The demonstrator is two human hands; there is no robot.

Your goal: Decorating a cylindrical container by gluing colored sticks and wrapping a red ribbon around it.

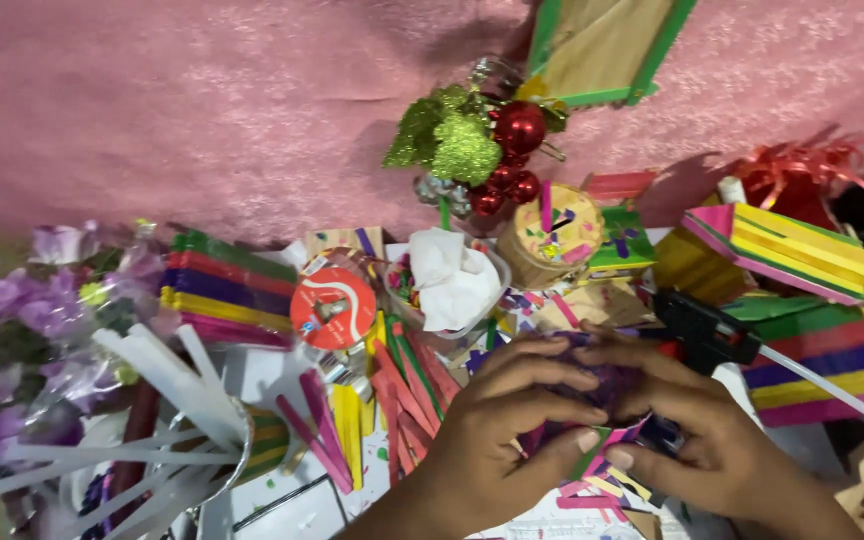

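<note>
- Both hands close together around one small purple craft piece (607,385) at the bench's near edge: the left hand (512,420) curls over its near-left side, the right hand (687,435) wraps its right side. Fingers hide most of the piece; its shape is hard to make out.
- One black glue gun (702,330) lies just beyond the right hand.
- Loose coloured craft sticks (407,400), too tangled to count, lie left of the hands.
- One clear cup (492,300) holds crumpled white tissue (452,280).
- One round wooden pot (552,240) holds coloured scraps.
- Three red baubles (517,130) hang beside glittery green leaves.
- Purple flowers (22,310) are cut off at the left edge.
</note>
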